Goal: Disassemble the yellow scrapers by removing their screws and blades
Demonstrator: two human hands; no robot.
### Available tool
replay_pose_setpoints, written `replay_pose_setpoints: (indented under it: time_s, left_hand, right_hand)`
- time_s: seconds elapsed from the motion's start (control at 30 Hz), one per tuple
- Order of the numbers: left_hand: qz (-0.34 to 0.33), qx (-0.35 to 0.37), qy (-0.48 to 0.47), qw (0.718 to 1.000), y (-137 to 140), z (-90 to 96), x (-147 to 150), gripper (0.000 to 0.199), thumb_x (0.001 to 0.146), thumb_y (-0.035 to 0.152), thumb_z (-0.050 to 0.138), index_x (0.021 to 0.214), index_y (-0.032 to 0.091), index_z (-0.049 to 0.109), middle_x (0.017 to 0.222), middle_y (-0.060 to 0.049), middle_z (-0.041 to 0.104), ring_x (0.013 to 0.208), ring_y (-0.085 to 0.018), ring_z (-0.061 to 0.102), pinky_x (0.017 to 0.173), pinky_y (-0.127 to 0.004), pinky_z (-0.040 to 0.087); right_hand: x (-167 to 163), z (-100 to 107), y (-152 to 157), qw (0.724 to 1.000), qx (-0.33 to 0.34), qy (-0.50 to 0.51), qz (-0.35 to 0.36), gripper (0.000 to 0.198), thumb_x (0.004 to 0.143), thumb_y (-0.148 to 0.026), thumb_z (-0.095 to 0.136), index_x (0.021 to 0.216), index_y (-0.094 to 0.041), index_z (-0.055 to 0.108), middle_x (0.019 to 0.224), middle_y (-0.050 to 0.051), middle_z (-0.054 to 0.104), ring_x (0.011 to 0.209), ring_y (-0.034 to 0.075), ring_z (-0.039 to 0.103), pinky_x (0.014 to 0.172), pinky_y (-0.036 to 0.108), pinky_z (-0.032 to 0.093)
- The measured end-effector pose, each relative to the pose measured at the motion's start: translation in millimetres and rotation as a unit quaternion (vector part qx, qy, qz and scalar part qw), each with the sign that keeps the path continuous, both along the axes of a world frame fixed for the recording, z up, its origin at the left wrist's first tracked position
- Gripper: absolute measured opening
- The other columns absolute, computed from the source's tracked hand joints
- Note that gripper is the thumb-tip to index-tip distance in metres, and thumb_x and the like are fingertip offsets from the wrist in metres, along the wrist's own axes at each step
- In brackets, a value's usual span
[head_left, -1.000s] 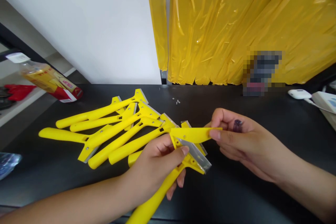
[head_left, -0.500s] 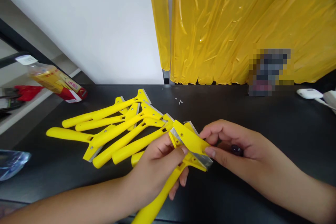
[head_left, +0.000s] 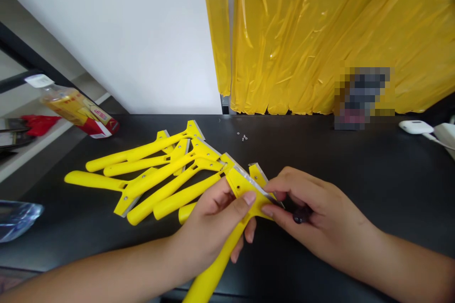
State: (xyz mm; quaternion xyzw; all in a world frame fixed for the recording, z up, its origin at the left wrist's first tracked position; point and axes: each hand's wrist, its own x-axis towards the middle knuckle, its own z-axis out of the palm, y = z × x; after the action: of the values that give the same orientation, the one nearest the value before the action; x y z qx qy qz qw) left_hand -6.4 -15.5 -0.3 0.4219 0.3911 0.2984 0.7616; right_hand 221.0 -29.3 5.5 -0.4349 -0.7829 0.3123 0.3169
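My left hand [head_left: 213,227] is closed round a yellow scraper [head_left: 218,262] just below its wide head, the thumb lying on top. A yellow cover plate [head_left: 245,188] lies over the head, with a metal blade [head_left: 256,183] showing along its far edge. One bare screw hole shows in the plate. My right hand [head_left: 323,213] pinches the right end of the head between thumb and forefinger. A dark, round-ended handle [head_left: 301,215] is tucked within that hand; the rest of it is hidden. Several assembled yellow scrapers [head_left: 159,170] lie in an overlapping pile to the left.
Small loose screws and nuts [head_left: 244,138] lie beyond my hands on the black table [head_left: 355,151]. A drink bottle [head_left: 78,109] leans at the left, near clear plastic [head_left: 17,220]. A white case [head_left: 415,127] sits at the right. Yellow sheeting [head_left: 302,33] hangs behind, beside a blurred-out object [head_left: 362,99].
The cover plate, held askew above the blade and head before, now lies lined up on the head. My right hand has moved slightly left and down with it.
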Motion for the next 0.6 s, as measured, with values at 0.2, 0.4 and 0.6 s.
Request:
replay_pose_setpoints:
  time_s: [0.2,0.4,0.6]
  left_hand:
    - [0.004,-0.022,0.017,1.0,-0.8,1.8,1.8,0.029,0.104,0.048,0.067,0.109,0.02,0.062,0.063,0.002,0.066,0.041,-0.007,0.051,0.038,-0.013,0.043]
    - [0.015,-0.013,0.021,1.0,-4.0,2.4,0.1,0.028,0.104,0.049,0.066,0.107,0.021,0.061,0.068,0.004,0.065,0.04,-0.006,0.052,0.037,-0.013,0.04]
    - [0.019,-0.012,0.037,0.999,-5.5,5.7,3.1,0.027,0.103,0.047,0.063,0.101,0.021,0.059,0.068,0.005,0.064,0.038,-0.005,0.051,0.036,-0.013,0.038]
  right_hand:
    - [-3.6,3.4,3.4,0.981,-0.176,0.067,-0.034,0.015,0.101,-0.039,0.071,0.107,-0.026,0.066,0.085,-0.003,0.061,0.069,0.011,0.052,0.059,0.024,0.041]
    - [-0.6,9.2,10.6,0.957,-0.281,0.067,0.018,0.03,0.105,-0.045,0.062,0.086,-0.021,0.066,0.079,-0.003,0.059,0.074,0.013,0.048,0.068,0.027,0.039]
    - [0.5,6.8,14.1,0.938,-0.331,0.095,0.035,0.031,0.096,-0.045,0.076,0.08,-0.019,0.066,0.076,-0.003,0.063,0.071,0.012,0.05,0.066,0.026,0.037]
